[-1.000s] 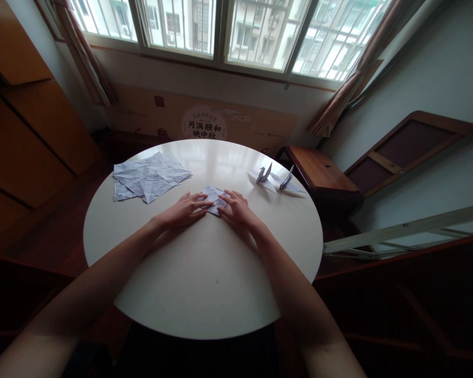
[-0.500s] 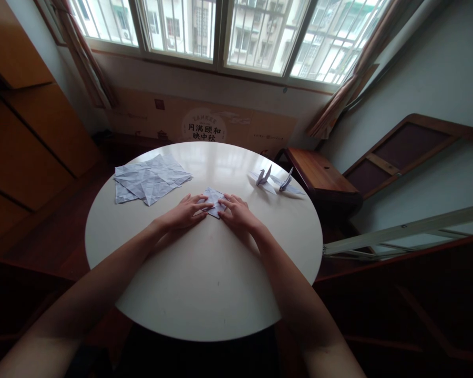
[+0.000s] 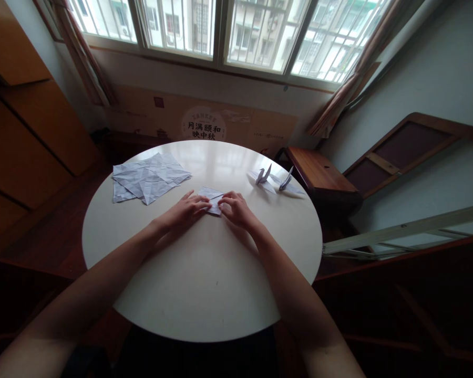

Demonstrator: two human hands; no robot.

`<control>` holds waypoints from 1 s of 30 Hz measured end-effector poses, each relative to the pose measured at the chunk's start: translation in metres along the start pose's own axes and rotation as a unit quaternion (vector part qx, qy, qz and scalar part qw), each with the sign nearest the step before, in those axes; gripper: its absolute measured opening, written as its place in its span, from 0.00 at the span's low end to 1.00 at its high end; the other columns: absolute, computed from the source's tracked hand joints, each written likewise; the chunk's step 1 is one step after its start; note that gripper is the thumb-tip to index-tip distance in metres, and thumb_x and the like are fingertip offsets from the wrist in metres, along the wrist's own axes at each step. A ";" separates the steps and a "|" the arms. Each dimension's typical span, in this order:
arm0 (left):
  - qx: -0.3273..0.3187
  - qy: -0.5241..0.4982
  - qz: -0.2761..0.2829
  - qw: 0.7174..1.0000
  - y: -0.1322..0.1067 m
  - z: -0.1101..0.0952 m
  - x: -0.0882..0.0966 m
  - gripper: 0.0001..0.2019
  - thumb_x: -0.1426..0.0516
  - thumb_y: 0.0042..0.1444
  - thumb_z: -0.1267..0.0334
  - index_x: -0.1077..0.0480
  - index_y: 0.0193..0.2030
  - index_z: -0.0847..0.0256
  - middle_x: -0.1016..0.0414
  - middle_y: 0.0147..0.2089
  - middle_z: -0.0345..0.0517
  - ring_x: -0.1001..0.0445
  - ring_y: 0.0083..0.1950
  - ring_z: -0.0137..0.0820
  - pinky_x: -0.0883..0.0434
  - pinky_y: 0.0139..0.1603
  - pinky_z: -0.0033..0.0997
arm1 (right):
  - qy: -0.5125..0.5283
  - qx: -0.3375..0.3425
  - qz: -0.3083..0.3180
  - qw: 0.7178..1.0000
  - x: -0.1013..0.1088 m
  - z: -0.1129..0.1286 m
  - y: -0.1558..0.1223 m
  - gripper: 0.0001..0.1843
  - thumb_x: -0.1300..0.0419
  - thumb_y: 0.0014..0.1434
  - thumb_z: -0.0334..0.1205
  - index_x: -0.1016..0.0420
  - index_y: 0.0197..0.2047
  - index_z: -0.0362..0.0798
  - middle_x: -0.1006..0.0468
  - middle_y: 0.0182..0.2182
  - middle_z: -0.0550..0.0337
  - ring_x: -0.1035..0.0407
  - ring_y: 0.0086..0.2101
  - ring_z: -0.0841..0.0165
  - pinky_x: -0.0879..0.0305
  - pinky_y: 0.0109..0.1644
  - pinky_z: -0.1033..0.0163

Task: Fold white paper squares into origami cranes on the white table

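Note:
A small folded sheet of paper (image 3: pixel 211 192) lies on the white round table (image 3: pixel 181 294), between my two hands. My left hand (image 3: pixel 186 211) rests on its left side with the fingers stretched out and apart, the fingertips touching the paper. At the right edge, my right hand (image 3: pixel 236 209) has its fingers bent and closed on the paper, pinching a flap near the middle. Part of the sheet is hidden under the fingers.
Several creased paper sheets (image 3: pixel 152 176) are piled at the table's left. Two folded paper cranes, a nearer-left crane (image 3: pixel 263 178) and a right-hand crane (image 3: pixel 286 184), stand at the right. A wooden stool or chest (image 3: pixel 319 170) is beyond the right edge.
The folded paper has changed shape, from a diamond outline to one with a flap turned across it. My right fingers have curled inward; my left hand has barely moved.

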State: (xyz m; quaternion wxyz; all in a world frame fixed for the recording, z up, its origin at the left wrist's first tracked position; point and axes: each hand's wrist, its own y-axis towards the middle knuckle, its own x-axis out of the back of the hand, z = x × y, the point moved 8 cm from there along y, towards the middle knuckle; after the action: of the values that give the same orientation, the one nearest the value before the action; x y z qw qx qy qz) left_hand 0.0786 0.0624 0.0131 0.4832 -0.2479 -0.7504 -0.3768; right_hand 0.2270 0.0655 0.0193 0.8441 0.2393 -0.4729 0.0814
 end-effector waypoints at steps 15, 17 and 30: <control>-0.001 -0.078 -0.042 0.996 0.003 -0.006 0.013 0.12 0.41 0.62 0.54 0.22 0.47 0.56 0.25 0.50 0.50 0.24 0.47 0.38 0.29 0.50 0.37 | 0.074 0.022 0.030 0.997 0.002 0.008 0.001 0.12 0.41 0.63 0.35 0.19 0.46 0.46 0.20 0.39 0.53 0.28 0.42 0.64 0.35 0.50 0.59; -0.014 -0.097 -0.048 0.994 0.003 -0.007 0.013 0.11 0.43 0.64 0.55 0.22 0.45 0.56 0.24 0.48 0.50 0.24 0.46 0.37 0.29 0.49 0.36 | 0.071 0.021 0.025 0.997 0.001 0.006 0.001 0.12 0.41 0.63 0.35 0.19 0.46 0.47 0.20 0.38 0.54 0.28 0.42 0.64 0.35 0.50 0.59; 0.071 -0.077 -0.043 0.994 0.001 0.000 0.015 0.11 0.50 0.66 0.58 0.29 0.43 0.59 0.23 0.36 0.45 0.25 0.34 0.34 0.32 0.36 0.30 | 0.071 0.042 -0.011 0.996 0.004 0.008 0.000 0.11 0.35 0.59 0.43 0.18 0.43 0.49 0.22 0.45 0.53 0.29 0.46 0.62 0.36 0.56 0.55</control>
State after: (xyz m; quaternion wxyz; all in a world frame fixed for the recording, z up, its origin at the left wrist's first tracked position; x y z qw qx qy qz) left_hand 0.0734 0.0633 0.0269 0.4233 -0.2085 -0.8205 -0.3226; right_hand 0.2234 0.0613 0.0259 0.8656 0.2739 -0.4049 0.1087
